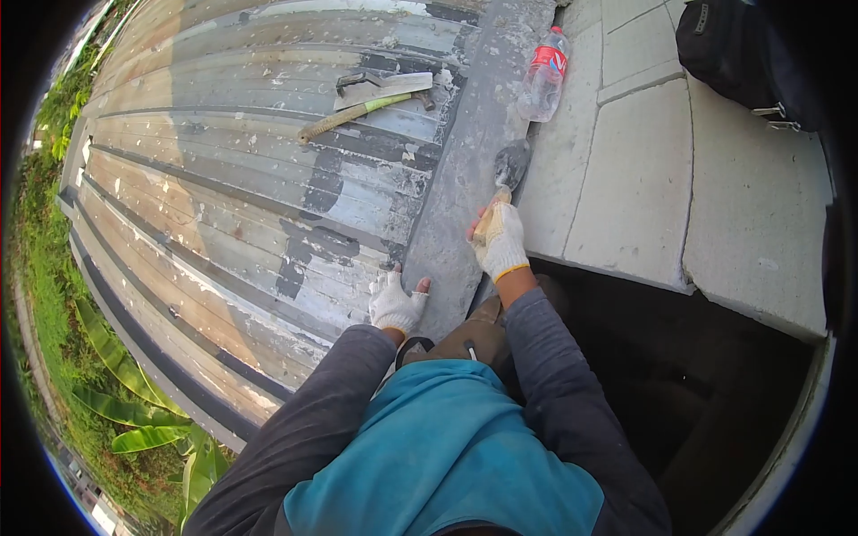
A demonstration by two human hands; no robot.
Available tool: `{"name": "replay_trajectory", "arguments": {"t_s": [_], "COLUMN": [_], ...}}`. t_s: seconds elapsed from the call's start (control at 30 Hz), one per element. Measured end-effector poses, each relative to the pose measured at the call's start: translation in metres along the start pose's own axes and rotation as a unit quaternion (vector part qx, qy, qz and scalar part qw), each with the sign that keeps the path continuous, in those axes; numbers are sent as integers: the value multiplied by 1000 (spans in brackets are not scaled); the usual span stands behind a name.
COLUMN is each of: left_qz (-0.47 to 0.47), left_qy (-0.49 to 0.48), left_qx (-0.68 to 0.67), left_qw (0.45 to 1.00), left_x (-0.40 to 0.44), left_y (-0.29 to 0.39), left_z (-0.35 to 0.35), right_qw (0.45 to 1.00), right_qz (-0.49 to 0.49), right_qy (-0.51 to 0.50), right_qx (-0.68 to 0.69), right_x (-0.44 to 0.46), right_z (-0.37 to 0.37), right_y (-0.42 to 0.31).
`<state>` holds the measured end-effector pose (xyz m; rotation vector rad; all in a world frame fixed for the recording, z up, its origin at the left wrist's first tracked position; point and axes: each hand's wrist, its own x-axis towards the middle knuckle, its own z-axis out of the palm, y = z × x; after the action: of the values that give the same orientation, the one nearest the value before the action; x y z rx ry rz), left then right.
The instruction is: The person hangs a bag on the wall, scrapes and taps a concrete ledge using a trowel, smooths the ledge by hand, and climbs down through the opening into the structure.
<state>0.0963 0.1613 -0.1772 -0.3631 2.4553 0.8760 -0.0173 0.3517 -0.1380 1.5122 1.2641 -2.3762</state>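
My right hand [499, 237], in a white glove with bare fingertips, is closed around the handle of a small trowel [512, 163]. The trowel's dark grey, rounded blade lies over the grey cement strip [451, 201], close to the edge of the concrete panels. My left hand [396, 300], gloved the same way, rests with fingers and thumb apart where the strip meets the corrugated metal roof [232, 170]. Nothing shows in its grasp. Beyond the trowel blade lies a clear plastic bottle [544, 80] with a red label and red cap.
A hammer [366, 114] with a yellowish handle lies on the roof beside a flat pale tool with a dark handle [384, 89]. Light concrete panels [635, 170] cover the right, with a black bag [746, 58] on them. A dark opening [679, 375] gapes beside my right arm.
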Motion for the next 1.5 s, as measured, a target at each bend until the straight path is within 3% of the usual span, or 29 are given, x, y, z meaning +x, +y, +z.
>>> {"name": "replay_trajectory", "arguments": {"t_s": [0.07,0.13,0.17,0.23,0.47,0.53,0.63,0.77,0.83,0.97,1.03,1.07,1.13,1.17,1.3,1.4,1.43,1.5], "left_qz": [-3,-9,-7,-18,-13,16,0,-7,24,19,-34,-36,2,1,11,12,22,27], "left_qy": [-5,-18,-20,-19,-18,32,7,5,16,4,-41,-42,-5,-6,6,20,33,46], "left_qx": [-8,4,6,-3,-5,23,-5,21,17,17,-8,-7,14,15,3,-1,6,19], "left_qw": [1000,1000,1000,1000,1000,999,1000,1000,999,1000,999,998,1000,1000,1000,1000,999,998], "left_x": [0,-1,-2,-3,-1,-1,-2,-3,-1,-2,-1,0,-1,-2,1,-1,-2,1], "left_y": [-1,3,4,7,2,-1,2,0,-3,1,5,4,0,-2,-2,-2,-2,-5], "left_z": [0,-5,-6,-7,-1,4,0,1,3,1,-3,-2,1,3,5,5,5,8], "right_qw": [999,981,982,945,988,973,935,971,985,963,948,948,986,994,973,983,988,992], "right_qz": [-6,51,51,6,-4,-19,-17,29,-2,14,69,71,77,31,58,103,86,82], "right_qy": [-34,-108,-106,-146,-38,-53,-151,-105,-26,-125,-177,-177,-40,-44,-128,-79,-20,-45], "right_qx": [-25,-154,-151,-292,-151,-226,-322,-213,-172,-238,-256,-256,-139,-97,-181,-126,-128,-90], "right_x": [-18,-47,-63,-87,-62,-81,-101,-87,-80,-102,-111,-108,-96,-88,-103,-102,-95,-90], "right_z": [-24,-42,-47,-51,-70,-59,-56,-71,-75,-83,-83,-80,-77,-81,-76,-74,-69,-71], "right_y": [15,26,31,40,36,29,37,55,53,53,66,68,72,77,73,85,87,87]}}
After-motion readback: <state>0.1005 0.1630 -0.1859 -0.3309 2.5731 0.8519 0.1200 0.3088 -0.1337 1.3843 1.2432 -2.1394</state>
